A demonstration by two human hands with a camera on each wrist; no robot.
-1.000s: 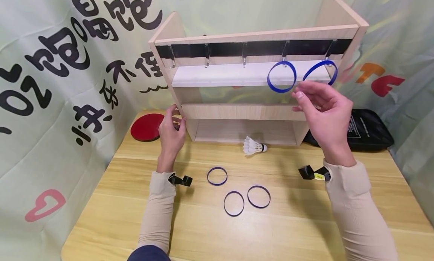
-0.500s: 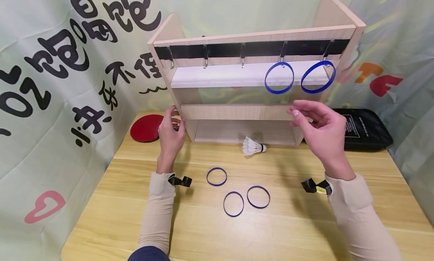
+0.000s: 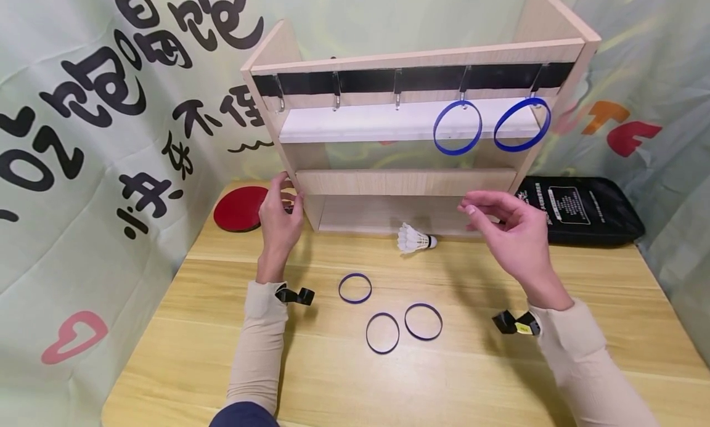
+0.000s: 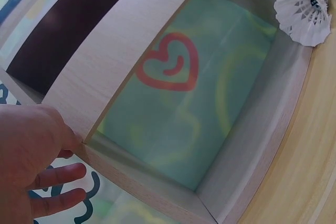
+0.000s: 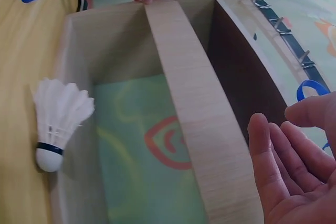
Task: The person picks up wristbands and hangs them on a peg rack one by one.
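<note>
Two blue rings hang from the hooks of a wooden shelf unit (image 3: 405, 182): one ring (image 3: 457, 128) on the fourth hook from the left, another ring (image 3: 522, 124) on the rightmost. My right hand (image 3: 516, 245) is in front of the unit's lower right part, below those rings; its fingers are loosely bent and hold nothing. My left hand (image 3: 281, 220) touches the unit's left side at the front edge, its outer fingers fairly straight in the left wrist view. Three more rings lie flat on the table: a ring (image 3: 355, 303), a ring (image 3: 383, 353) and a ring (image 3: 424, 339).
A shuttlecock (image 3: 413, 239) lies against the unit's bottom front edge. Behind my left hand is a red table tennis bat (image 3: 238, 209). A black case (image 3: 593, 211) sits right of the unit. Printed cloth (image 3: 72, 230) surrounds the wooden table (image 3: 183, 353).
My right hand has moved down and slightly left, away from the rightmost hanging ring. That ring now hangs fully in view. The left hand stays where it was.
</note>
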